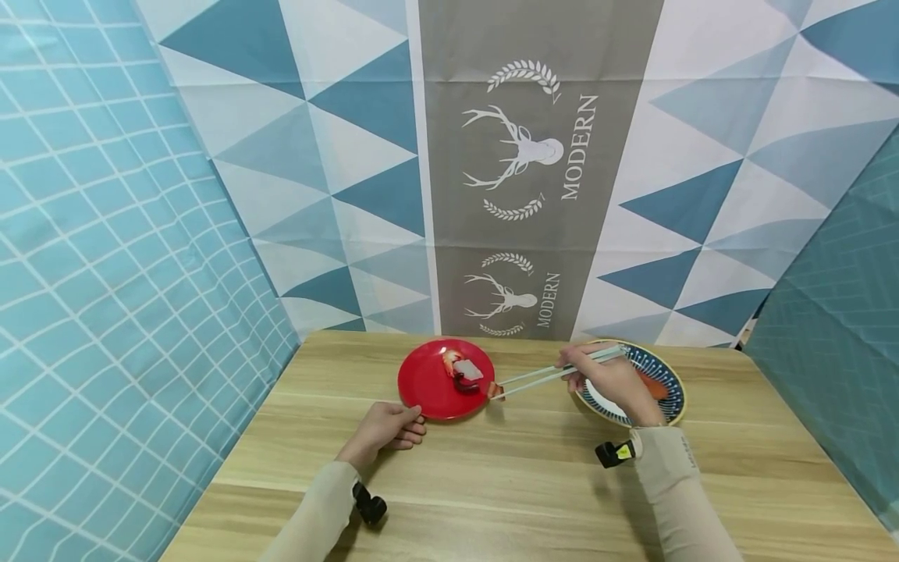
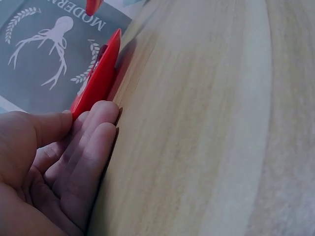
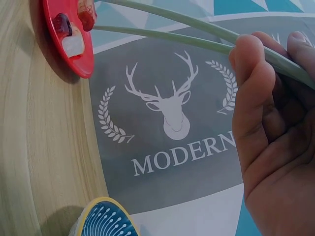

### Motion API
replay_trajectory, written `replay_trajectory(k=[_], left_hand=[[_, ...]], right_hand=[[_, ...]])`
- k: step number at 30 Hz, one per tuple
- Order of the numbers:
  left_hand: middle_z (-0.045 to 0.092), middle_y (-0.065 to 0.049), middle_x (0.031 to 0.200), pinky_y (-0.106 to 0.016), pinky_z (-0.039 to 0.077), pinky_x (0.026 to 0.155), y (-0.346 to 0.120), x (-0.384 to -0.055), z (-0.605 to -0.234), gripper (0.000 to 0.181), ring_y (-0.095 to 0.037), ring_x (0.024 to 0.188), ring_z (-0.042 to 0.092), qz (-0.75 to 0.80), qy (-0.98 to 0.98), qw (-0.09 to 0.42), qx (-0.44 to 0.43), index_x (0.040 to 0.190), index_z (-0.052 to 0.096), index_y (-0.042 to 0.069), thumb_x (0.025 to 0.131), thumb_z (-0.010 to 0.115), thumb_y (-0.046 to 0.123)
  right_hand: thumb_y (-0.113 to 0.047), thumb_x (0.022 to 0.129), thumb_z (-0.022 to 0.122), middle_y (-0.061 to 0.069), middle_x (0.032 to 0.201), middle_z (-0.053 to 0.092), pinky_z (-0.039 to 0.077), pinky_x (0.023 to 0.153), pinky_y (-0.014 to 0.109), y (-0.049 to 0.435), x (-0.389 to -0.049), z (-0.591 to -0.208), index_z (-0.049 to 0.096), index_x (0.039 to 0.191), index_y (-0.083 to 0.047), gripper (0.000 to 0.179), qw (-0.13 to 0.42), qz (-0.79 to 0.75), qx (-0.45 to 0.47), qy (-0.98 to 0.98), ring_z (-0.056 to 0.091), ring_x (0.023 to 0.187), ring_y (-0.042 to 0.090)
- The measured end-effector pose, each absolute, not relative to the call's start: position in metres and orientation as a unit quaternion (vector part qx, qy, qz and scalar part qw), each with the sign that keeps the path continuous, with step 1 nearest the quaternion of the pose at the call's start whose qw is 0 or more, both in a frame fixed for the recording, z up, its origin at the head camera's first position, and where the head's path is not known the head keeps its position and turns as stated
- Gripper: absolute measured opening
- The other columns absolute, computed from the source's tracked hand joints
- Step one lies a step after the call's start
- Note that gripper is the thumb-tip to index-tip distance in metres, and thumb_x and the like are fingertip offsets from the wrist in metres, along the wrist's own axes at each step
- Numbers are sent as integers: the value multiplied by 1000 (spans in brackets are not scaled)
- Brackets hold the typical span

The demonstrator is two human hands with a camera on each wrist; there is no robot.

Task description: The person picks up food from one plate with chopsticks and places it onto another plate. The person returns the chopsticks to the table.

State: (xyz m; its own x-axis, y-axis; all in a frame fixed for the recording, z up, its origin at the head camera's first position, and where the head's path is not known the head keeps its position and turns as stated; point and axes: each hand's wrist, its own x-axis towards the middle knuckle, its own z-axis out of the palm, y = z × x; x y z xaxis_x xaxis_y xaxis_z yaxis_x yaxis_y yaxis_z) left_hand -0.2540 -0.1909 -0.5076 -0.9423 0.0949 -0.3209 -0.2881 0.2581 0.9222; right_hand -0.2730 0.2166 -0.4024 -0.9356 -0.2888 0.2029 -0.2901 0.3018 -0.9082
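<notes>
The wooden surface (image 1: 520, 492) carries everything, with the patterned bowl (image 1: 679, 375) toward its right and the red plate (image 1: 424, 382) left of the bowl, a bare stretch of wood between them. The left hand (image 1: 386, 429) is the nearer one to the plate: its thumb lies on the near-left rim with the fingers bent at the edge, a light pinch. The right hand (image 1: 607, 378) is over the bowl, well apart from the plate, its fingers closed round a pair of pale green chopsticks (image 1: 534, 384). Their long axis runs leftward from that hand and a little toward the person, tips spaced narrowly about a small reddish piece (image 1: 496, 390). That piece lies left of the right hand, in line with the plate's right rim as the head view has it, and the left wrist view shows it raised above the plate, apart from it. So the piece and the rim are the pair to watch. Just left of it, on the plate, sit a white piece (image 1: 468, 369) and a dark curved piece (image 1: 465, 384).
</notes>
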Motion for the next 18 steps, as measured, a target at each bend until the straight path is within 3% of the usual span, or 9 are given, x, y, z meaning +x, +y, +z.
replay_trajectory(k=[8,14,18], left_hand=[[77,-8,84,-27,64,64,-189,-253,-507,40,-14,68,74,602,781,151,-70,103,75,-3,102,66,36],[77,-7,84,-26,64,64,-189,-252,-505,39,-13,68,74,602,781,150,-67,103,75,-3,102,66,35],[77,-7,83,-25,63,64,-190,-252,-507,39,-11,66,73,604,780,152,-61,102,75,-2,102,66,35]], right_hand=[[-29,107,58,3,70,71,60,60,34,210,-276,-402,76,97,5,39,-5,563,187,-805,68,61,19],[-23,107,57,7,71,70,60,57,36,210,-277,-403,75,94,5,36,1,562,198,-803,67,58,16],[-28,107,58,10,72,71,61,57,36,210,-279,-404,76,94,4,38,2,562,199,-803,67,58,16]])
